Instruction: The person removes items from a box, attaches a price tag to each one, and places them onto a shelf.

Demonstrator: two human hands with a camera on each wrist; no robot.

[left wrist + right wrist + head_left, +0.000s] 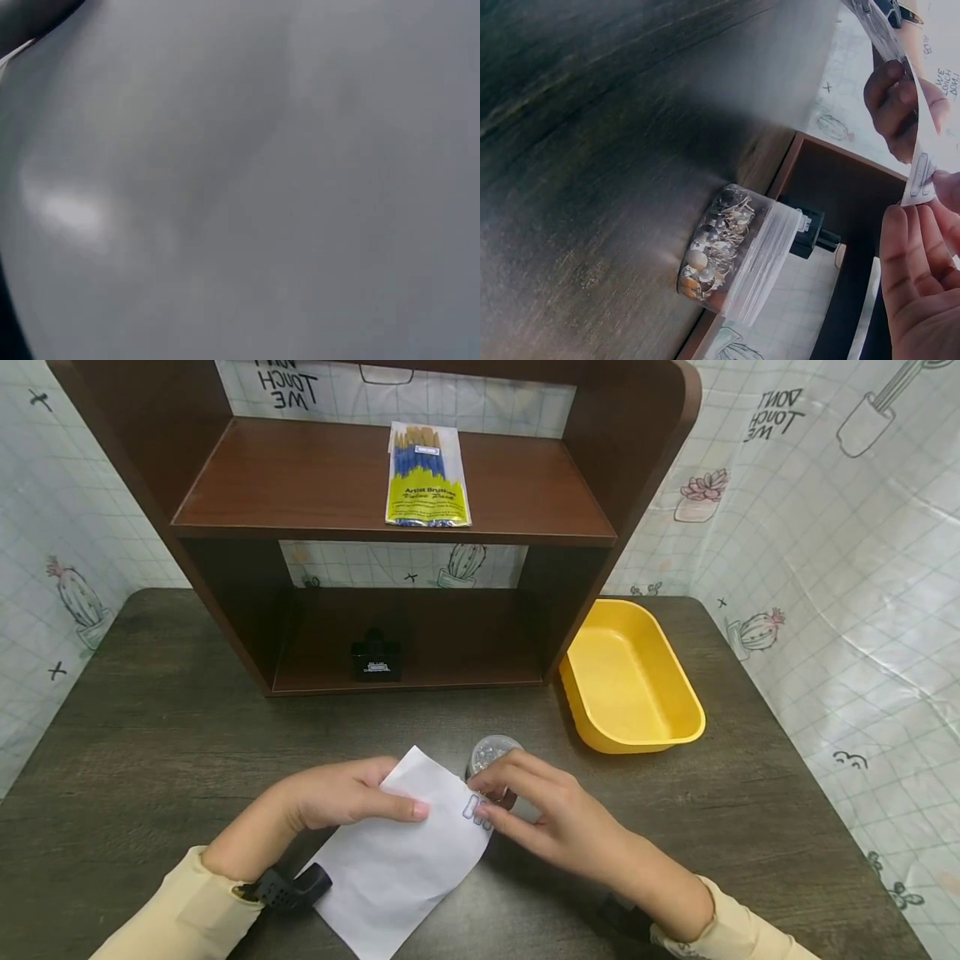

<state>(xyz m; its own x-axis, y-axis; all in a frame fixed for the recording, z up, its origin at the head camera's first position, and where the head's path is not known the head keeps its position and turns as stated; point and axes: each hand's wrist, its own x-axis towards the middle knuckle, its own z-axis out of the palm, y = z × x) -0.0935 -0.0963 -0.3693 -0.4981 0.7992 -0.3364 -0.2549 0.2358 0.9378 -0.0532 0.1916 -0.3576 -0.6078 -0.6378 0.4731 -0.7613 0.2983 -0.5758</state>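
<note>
Between both hands is a white sheet of paper (412, 868), tilted above the table, with small outlined marks near its right corner. My left hand (352, 793) grips its upper left side, thumb on top and fingers behind. The right hand (555, 810) pinches the marked corner between thumb and fingertips, also seen in the right wrist view. Just behind the right fingers stands a round clear jar (735, 251), holding many small metal tacks under a clear ribbed lid (763, 262). Blurred paper (262, 187) fills most of the left wrist view.
A brown shelf unit (405, 687) stands at the back of the table. On its upper board lies a pack of artist brushes (427, 477); a small black bottle (377, 658) is on the lower one. To the right sits a yellow tub (630, 677).
</note>
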